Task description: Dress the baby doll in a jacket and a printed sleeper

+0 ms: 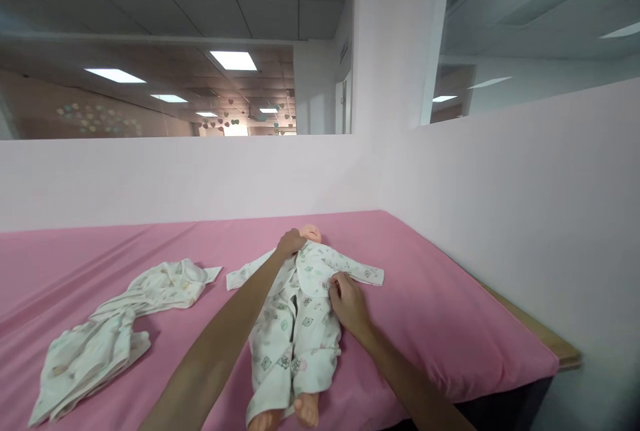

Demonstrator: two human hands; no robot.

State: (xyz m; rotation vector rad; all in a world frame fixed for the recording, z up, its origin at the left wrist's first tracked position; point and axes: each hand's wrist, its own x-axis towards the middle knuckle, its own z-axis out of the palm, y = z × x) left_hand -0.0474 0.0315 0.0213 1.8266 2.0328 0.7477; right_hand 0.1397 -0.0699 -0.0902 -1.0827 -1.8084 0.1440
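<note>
A baby doll (311, 233) lies on its back on the pink sheet, head toward the wall and bare feet toward me. It wears a white printed baby shirt (316, 269) with the sleeves spread out, and matching pants (315, 334). At the collar by the doll's neck, my left hand (291, 242) is closed on the shirt, its fingertips partly hidden. My right hand (349, 302) is pinched at the shirt's lower side edge, near the doll's waist. My left forearm crosses over one sleeve and part of the shirt front.
A second white printed baby garment (165, 287) lies crumpled on the left of the pink sheet (410, 324). White walls with windows stand behind and to the right. A wooden board edge (540, 337) shows between the bed and the right wall.
</note>
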